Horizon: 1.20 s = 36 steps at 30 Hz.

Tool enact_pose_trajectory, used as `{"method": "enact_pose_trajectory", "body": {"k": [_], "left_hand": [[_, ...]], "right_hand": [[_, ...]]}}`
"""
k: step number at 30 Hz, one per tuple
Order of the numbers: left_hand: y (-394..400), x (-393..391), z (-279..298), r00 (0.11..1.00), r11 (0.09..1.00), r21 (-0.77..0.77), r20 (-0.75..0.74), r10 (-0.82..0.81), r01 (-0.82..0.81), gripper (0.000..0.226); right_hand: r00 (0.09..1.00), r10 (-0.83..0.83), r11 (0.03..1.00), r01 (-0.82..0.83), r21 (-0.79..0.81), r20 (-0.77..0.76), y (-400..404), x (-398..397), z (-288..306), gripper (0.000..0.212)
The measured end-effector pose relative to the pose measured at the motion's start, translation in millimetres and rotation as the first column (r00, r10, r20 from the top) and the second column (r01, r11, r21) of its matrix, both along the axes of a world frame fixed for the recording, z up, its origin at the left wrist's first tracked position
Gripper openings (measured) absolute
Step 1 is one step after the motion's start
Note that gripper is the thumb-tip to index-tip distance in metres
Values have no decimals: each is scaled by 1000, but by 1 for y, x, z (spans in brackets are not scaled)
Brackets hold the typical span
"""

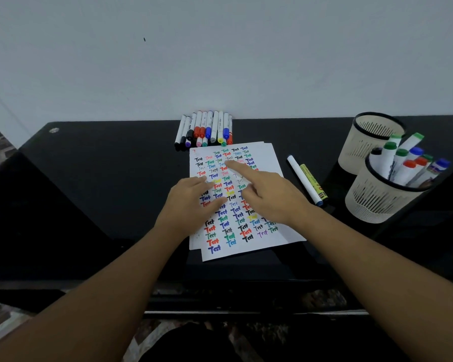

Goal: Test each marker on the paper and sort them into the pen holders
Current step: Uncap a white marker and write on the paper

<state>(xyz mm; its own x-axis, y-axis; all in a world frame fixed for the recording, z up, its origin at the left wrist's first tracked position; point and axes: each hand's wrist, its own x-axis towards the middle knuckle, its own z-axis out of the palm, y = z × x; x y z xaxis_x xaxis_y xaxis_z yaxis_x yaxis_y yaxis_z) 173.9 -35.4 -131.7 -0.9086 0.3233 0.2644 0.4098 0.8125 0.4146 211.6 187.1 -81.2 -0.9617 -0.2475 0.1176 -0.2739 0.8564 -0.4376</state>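
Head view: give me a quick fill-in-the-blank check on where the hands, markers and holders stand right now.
1. The left hand rests flat on the ____.
2. The right hand holds no marker; its ____ finger points at the writing.
3. Of the two pen holders, the near pen holder holds markers and the far pen holder looks ____.
4. The row of markers lies at the table's ____ edge, by the wall.

Missing words: paper; index; empty; far

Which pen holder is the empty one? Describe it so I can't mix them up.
Look at the right end of the black desk, where two beige slotted pen holders stand. The empty pen holder is the rear one, nearest the wall. Its neighbour, the front pen holder, is crowded with capped markers.
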Motion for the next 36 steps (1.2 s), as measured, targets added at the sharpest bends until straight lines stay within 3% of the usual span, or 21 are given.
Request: {"method": "enact_pose_trajectory", "body": {"k": [11, 15, 19, 24, 27, 29, 32, 36], "left_hand": [[0, -1, 0, 1000, 1000, -16, 21, 11, -11, 65], [0, 0, 0, 1000, 1000, -13, 18, 10, -10, 64], [0, 0, 1, 999, 1000, -20, 31, 10, -10, 65], [0, 0, 2, 999, 999, -35, 31, 13, -12, 64], [1, 0, 2, 999, 999, -42, 34, 15, -14, 65], [0, 1, 3, 999, 999, -35, 43, 8, -6, 68], [0, 3, 4, 996, 999, -51, 86, -3, 7, 77], [2, 2, 5, 990, 994, -111, 140, -3, 19, 85]], "right_hand": [[992, -91, 938, 115, -326, 87, 4, 7, -5, 54], [975, -159, 842, 216, -494, 156, 10, 9, -2, 35], [970, -116, 786, 221, -577, 213, 20, 18, 1, 40], [971, -223, 808, 232, -542, 82, 30, 36, 18, 7], [950, -312, 857, 281, -431, 0, 38, 51, 34, 29], [918, -369, 896, 309, -319, -148, 47, 59, 43, 39], [853, -409, 902, 325, -284, -324, 63, 72, 56, 32], [783, -500, 854, 375, -360, -371, 86, 94, 78, 24]]}}
